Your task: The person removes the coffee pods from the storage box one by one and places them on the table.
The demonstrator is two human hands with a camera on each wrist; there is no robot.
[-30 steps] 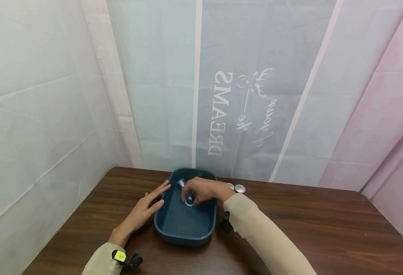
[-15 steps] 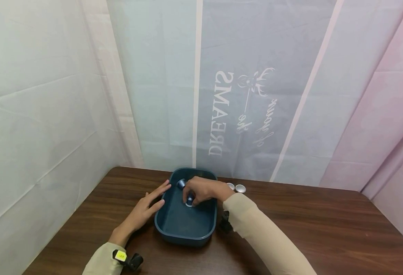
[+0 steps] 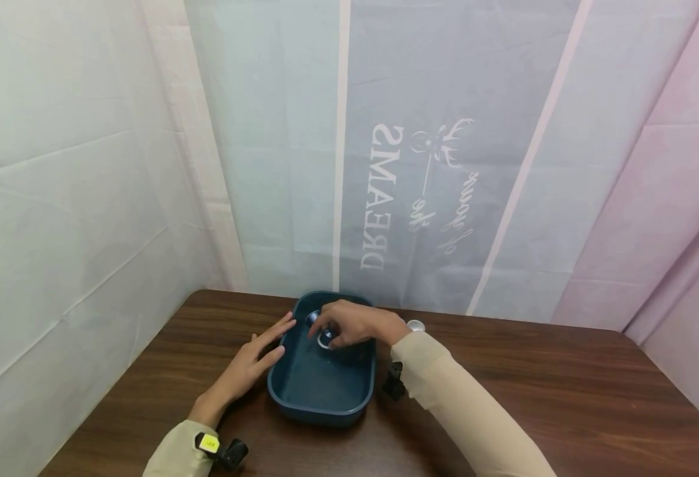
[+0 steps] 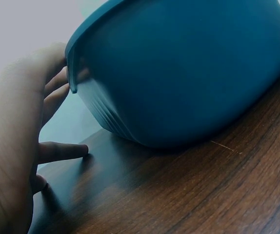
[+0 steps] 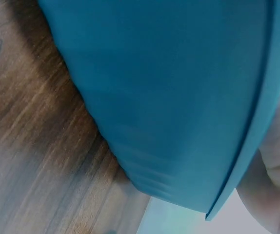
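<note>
In the head view, a dark blue plastic basin [image 3: 325, 412] stands on the wooden table. Inside it, a blue coffee capsule [image 3: 326, 339] with a pale rim lies tilted beneath my right hand [image 3: 352, 322]. The right index finger and thumb are spread apart around this capsule. A second blue capsule [image 3: 312, 318] lies farther back in the basin, partly covered by the right hand. My left hand [image 3: 248, 364] rests with its straight fingers at the basin's left rim. In the left wrist view, its fingertips touch the rim and other fingers reach down to the table.
A silver-topped round piece [image 3: 416, 325] lies on the table behind the right wrist. The wooden table [image 3: 552, 391] extends to the right. Fabric curtains [image 3: 289, 165] hang close behind its back edge and along both sides.
My right hand has risen slightly and its fingers have spread from the capsule, which has shifted back and tipped over. Its wrist now covers one silver piece. The left hand stays still.
</note>
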